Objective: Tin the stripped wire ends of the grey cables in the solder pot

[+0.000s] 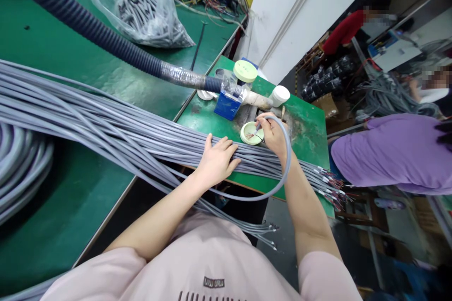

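Note:
My right hand (273, 134) is closed around the end of a grey cable (286, 160), which loops down and back to the left. The cable's bare wire ends point down into a small pale-green bowl (243, 137); whether they touch its inside I cannot tell. My left hand (218, 161) lies flat, fingers spread, on a thick bundle of grey cables (141, 138) that runs across the bench. At the bundle's right end, stripped coloured wires (334, 186) stick out. A few more cable ends (263, 230) hang lower, in front of my body.
A ribbed black hose (116, 47) reaches a blue box (228, 104) behind the bowl. Nearby stand a white jar (279, 96) and a yellow-lidded tub (245, 71). A plastic bag of cable pieces (148, 16) lies at the back. A person in purple (391, 153) is at the right.

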The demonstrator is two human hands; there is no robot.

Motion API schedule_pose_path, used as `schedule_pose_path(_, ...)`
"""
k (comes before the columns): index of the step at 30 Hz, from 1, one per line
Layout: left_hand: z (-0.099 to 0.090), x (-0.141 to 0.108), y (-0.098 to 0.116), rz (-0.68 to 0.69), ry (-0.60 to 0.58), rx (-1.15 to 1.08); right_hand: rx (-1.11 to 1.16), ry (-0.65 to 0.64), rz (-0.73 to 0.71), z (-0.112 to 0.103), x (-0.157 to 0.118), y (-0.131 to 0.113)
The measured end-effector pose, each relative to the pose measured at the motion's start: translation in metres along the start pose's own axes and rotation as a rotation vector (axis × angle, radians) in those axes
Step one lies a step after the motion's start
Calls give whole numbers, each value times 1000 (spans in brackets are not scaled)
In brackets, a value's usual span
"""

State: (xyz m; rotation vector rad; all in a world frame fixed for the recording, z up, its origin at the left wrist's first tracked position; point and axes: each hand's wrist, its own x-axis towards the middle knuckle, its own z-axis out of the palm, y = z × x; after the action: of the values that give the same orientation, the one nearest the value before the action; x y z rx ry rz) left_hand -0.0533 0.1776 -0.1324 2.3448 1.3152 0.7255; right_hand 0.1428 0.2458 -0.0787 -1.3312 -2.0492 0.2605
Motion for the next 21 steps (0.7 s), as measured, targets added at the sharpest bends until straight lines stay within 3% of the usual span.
schedule_pose_path(7, 1, 0, 0, 3, 2, 6, -30, -1, -13, -2, -1, 0)
schedule_pose_path(13, 0, 0, -1, 8, -7, -7, 22, 133, 21, -29, -1, -1)
schedule_pose_path(17, -1, 1, -1, -2, -13, -12, -21, 210, 58, -45, 4, 14)
schedule_pose_path(21, -1, 1, -1, -2, -9, -15, -52, 233, 75, -48, 10, 37)
